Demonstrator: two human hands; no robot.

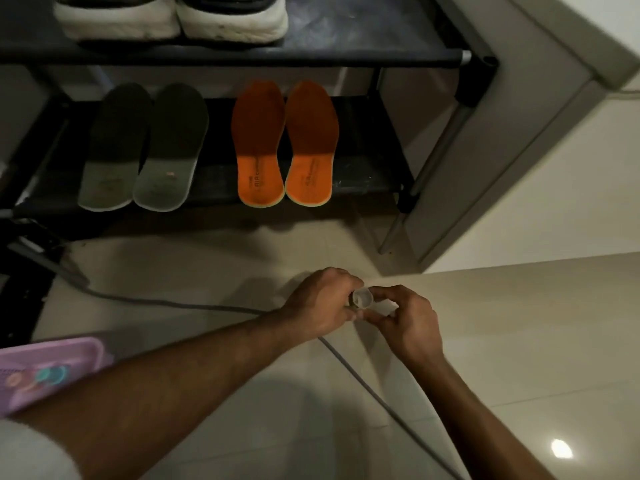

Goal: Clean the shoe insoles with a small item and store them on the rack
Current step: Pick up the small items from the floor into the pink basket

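Lower left of frame: one lilac plastic basket (52,368) sits on the floor, with small teal and pink items inside, too blurred to identify. My left forearm crosses just beside it.

Upper left: the black shoe rack (481,64) shows two shelves. Top shelf holds two white-soled shoes (169,22), side by side, touching. Lower shelf holds four insoles in two pairs: two grey insoles (142,147) on the left, two orange insoles (284,143) to their right, all lying flat, heels toward me. The pairs are apart; within each pair the insoles lie just beside each other.

Centre of frame, over the pale tiled floor (519,341): my left hand (318,303) is curled, fingers wrapped around the near end of one small pale cylindrical item (362,299). My right hand (405,323) pinches the same item from the other side, thumb and fingers bent around it. Its round open end faces up. I cannot tell what the item is.

One grey cable (363,382) runs across the floor below my hands toward the lower centre.

Upper right: one grey cabinet corner (519,133) stands beside the rack.
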